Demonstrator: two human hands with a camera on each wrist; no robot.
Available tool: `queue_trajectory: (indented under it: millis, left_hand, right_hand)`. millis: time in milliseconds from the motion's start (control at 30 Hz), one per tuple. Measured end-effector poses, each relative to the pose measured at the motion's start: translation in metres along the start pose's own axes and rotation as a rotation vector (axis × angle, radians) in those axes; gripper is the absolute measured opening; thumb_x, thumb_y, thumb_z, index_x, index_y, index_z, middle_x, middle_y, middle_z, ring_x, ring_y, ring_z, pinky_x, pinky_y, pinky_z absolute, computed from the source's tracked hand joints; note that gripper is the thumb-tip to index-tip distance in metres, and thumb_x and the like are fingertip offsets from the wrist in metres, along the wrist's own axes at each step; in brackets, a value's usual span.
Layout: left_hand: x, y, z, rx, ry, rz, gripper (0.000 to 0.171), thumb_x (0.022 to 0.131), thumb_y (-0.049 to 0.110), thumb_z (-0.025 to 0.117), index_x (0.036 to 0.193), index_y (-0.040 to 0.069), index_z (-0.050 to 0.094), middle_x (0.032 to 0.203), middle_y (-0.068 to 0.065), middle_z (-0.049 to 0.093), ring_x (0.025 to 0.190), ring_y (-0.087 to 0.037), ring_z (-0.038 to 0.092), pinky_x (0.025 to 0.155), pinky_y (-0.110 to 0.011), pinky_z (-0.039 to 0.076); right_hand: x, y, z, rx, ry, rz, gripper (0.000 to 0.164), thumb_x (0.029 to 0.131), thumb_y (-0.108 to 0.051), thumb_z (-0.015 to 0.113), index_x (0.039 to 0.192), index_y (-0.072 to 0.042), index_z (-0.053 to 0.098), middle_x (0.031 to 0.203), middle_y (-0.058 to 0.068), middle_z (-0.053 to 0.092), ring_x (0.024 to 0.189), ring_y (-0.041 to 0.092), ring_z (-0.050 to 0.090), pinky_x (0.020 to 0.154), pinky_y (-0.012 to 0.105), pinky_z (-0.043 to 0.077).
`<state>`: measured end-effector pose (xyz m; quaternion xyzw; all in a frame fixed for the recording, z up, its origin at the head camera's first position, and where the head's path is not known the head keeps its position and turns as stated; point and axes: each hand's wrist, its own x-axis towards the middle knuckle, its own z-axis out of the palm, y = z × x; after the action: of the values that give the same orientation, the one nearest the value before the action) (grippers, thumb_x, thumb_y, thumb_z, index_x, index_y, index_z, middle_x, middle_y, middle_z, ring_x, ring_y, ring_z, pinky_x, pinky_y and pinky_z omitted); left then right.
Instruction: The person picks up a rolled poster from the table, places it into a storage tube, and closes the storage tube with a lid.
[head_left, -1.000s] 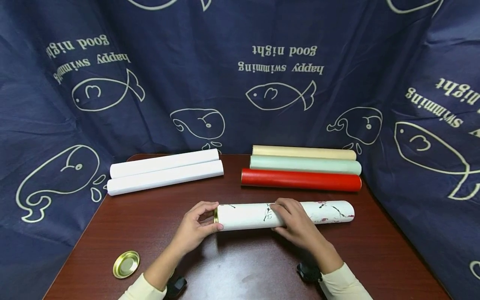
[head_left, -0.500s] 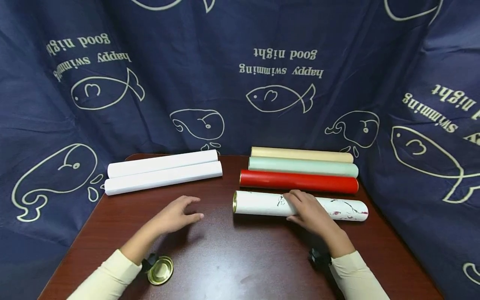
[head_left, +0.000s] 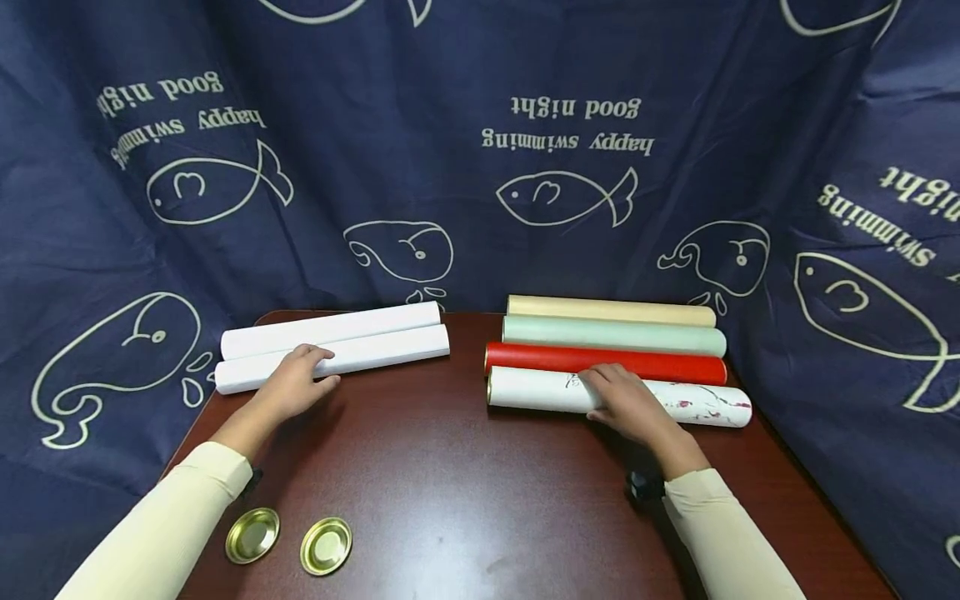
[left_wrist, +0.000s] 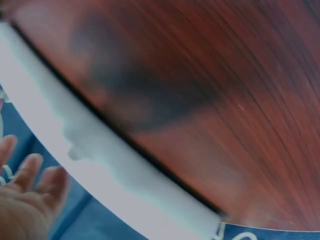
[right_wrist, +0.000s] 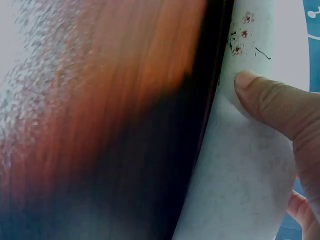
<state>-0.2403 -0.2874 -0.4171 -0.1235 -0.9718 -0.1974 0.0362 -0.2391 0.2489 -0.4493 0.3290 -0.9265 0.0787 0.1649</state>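
Lying at right of centre in the head view, a white tube with a dark-and-red floral print (head_left: 693,402) is gripped by the right hand (head_left: 633,408), thumb on its near side and fingers curled over the top. Just beyond it lie a red tube (head_left: 562,357), a mint-green tube (head_left: 615,335) and a cream tube (head_left: 611,310). At left, the left hand (head_left: 291,387), fingers loosely spread and holding nothing, hovers by the front plain white tube (head_left: 390,347); the rear plain white tube (head_left: 330,329) lies behind. Two gold metal lids (head_left: 326,547) rest on the wooden table (head_left: 465,483) at lower left.
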Motion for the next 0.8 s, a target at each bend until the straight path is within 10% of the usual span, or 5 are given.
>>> queue_trajectory:
  millis: [200,800]
  left_hand:
    - [0.014,-0.016,0.009,0.126,0.160,0.070,0.038,0.083,0.021,0.066,0.115,0.002,0.057,0.115,-0.017,0.050,0.110,-0.038,0.044,0.088,-0.055,0.038]
    - [0.037,-0.012,0.040,0.213,0.131,0.003,0.056,0.079,0.024,0.073,0.123,0.001,0.048,0.131,-0.026,0.043,0.128,-0.043,0.030,0.101,-0.058,0.026]
  right_hand:
    - [0.003,0.001,-0.003,0.005,0.082,-0.043,0.037,0.068,-0.013,0.079,0.100,-0.008,0.061,0.100,0.006,0.057,0.094,0.027,0.053,0.078,0.045,0.044]
    - [0.036,0.053,-0.045,0.210,-0.132,0.173,0.033,0.085,-0.022,0.067,0.109,-0.001,0.059,0.110,0.013,0.054,0.100,0.032,0.053,0.087,0.049,0.041]
